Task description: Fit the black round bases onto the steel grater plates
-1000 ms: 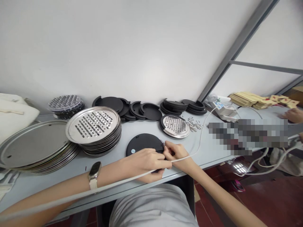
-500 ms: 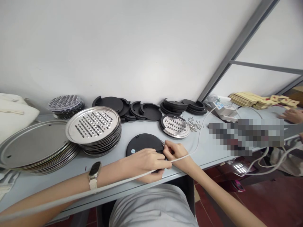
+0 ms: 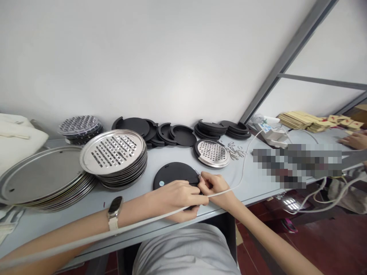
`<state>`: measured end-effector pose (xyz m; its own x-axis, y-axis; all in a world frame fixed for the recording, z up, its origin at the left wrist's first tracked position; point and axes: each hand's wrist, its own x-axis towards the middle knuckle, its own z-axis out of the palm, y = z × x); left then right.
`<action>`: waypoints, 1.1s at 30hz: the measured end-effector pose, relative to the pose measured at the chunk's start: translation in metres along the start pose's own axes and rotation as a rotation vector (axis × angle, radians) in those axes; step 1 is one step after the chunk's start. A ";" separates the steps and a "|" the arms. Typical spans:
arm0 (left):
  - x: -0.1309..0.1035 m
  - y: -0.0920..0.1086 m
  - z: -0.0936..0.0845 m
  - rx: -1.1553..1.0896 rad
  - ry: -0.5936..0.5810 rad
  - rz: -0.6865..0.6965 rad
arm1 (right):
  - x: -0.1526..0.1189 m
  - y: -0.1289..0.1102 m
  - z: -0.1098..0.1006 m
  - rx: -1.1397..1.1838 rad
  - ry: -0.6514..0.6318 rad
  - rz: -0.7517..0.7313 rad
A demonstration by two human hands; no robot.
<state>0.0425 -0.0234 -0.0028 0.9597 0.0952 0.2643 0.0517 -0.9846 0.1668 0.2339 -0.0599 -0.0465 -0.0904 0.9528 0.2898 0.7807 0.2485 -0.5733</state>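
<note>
A black round disc (image 3: 175, 170) with a small pale blue sticker lies on the table in front of me. My left hand (image 3: 182, 196) is closed over its near right part, fingers curled round the edge, hiding that part. At the disc's right rim, my right hand (image 3: 213, 186) pinches a small metal piece (image 3: 200, 176), mostly covered by the fingertips. A white cable (image 3: 226, 190) runs across both hands. Behind the disc sits a perforated metal grater plate (image 3: 213, 152) in a black holder, beside loose metal clips (image 3: 235, 150).
Left are a stack of slotted grater plates (image 3: 114, 152), a stack of large metal discs (image 3: 43, 173) and spiked discs (image 3: 80, 124). Black round holders (image 3: 183, 135) line the wall. A white box (image 3: 272, 134) stands right; a co-worker's hand (image 3: 355, 140) rests beyond it.
Almost nothing differs. My right fingertips have shifted very slightly at the disc's rim and cover more of the metal piece. The co-worker's hand has moved a little.
</note>
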 end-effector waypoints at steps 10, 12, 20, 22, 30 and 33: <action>0.001 0.000 -0.004 -0.015 -0.028 0.007 | 0.001 0.001 0.001 0.006 -0.014 0.007; 0.001 0.000 -0.003 -0.012 -0.029 0.000 | 0.002 0.001 0.001 -0.002 -0.015 0.008; 0.001 0.001 -0.004 -0.006 -0.051 -0.017 | 0.002 0.002 0.001 -0.012 -0.013 0.006; 0.003 0.003 -0.008 -0.011 -0.075 -0.035 | 0.002 0.003 0.002 0.006 -0.030 0.008; 0.003 0.004 -0.012 -0.032 -0.044 -0.021 | 0.000 0.003 0.001 0.024 -0.040 -0.013; 0.003 0.004 -0.011 -0.022 -0.043 -0.012 | -0.001 0.002 0.000 0.025 -0.054 -0.051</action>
<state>0.0422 -0.0249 0.0093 0.9701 0.0998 0.2211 0.0573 -0.9800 0.1907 0.2356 -0.0603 -0.0475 -0.1631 0.9467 0.2776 0.7586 0.3002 -0.5783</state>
